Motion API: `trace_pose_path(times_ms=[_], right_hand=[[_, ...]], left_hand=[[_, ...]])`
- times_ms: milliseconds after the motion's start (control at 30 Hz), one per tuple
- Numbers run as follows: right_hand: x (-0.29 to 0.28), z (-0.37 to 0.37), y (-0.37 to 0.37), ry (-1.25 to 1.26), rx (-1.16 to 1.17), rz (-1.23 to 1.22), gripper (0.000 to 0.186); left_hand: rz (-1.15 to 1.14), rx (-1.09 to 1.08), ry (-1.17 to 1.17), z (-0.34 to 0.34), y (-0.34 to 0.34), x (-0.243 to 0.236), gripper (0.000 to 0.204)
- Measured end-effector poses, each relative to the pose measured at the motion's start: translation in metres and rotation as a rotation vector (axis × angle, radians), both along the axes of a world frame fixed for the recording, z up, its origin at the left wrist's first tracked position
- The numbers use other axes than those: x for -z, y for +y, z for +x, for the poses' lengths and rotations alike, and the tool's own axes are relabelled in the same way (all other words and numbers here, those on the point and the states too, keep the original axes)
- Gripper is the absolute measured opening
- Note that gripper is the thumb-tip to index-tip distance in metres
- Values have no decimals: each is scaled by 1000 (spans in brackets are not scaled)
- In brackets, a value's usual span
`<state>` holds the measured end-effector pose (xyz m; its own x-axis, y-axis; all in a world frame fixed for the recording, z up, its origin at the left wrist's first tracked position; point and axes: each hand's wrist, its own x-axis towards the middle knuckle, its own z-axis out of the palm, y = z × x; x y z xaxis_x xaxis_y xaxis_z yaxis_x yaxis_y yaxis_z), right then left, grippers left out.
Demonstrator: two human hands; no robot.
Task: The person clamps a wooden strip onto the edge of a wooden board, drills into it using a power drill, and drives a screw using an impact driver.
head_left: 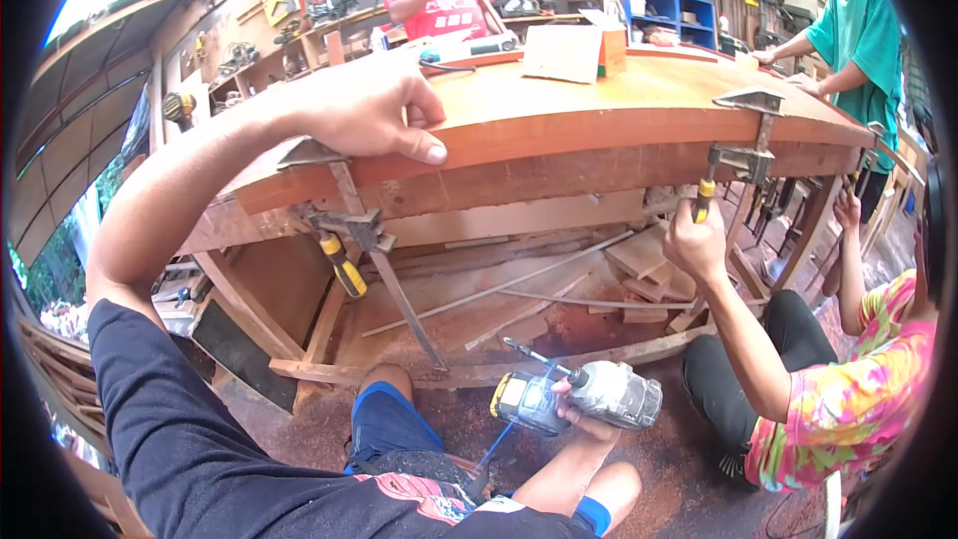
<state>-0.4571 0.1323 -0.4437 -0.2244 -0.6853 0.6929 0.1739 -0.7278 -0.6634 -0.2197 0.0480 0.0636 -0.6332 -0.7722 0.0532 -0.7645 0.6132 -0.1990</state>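
Observation:
My left hand (364,110) reaches over the front edge of a long, curved wooden panel (619,125). Its fingers are bent on the top, and the thumb presses against the edge. Low near my knees, my right hand (589,424) is wrapped around a cordless drill (609,391), its bit pointing up and left. Beside my left hand, a bar clamp (354,205) with a yellow and black handle holds the panel against the beam below it. Another bar clamp (753,140) grips farther right, where a co-worker's hand (696,245) closes on its yellow handle.
That co-worker in a tie-dye shirt (848,389) crouches at my right. Two people stand behind the panel, in a red shirt (439,5) and a green shirt (858,30). Wood offcuts (649,269) and thin strips lie beneath the bench. A wooden board (562,52) rests on top.

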Motion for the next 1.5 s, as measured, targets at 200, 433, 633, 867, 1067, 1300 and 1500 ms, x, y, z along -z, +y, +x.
trace_pose_path(times_ms=[200, 433, 633, 867, 1067, 1300, 1500], right_hand=[[15, -14, 16, 27, 8, 67, 40], [27, 4, 8, -129, -15, 62, 43], [-11, 18, 23, -424, -111, 26, 61], [-12, 22, 19, -514, -204, 69, 64], [-36, 16, 20, -332, -207, 7, 62], [-30, 27, 14, -459, -246, 5, 59], [-16, 22, 22, -468, -211, 18, 59]], left_hand=[[278, 138, 67, -23, -21, -32, 62], [-280, 360, 200, -122, -169, -57, 33], [-265, 410, -40, -177, -266, -54, 33], [58, 202, 70, -190, -232, -69, 29], [-139, -100, -166, -192, -248, -56, 30], [-141, 210, 33, -173, -296, -51, 36], [-282, 177, -162, -213, -258, -46, 46]])
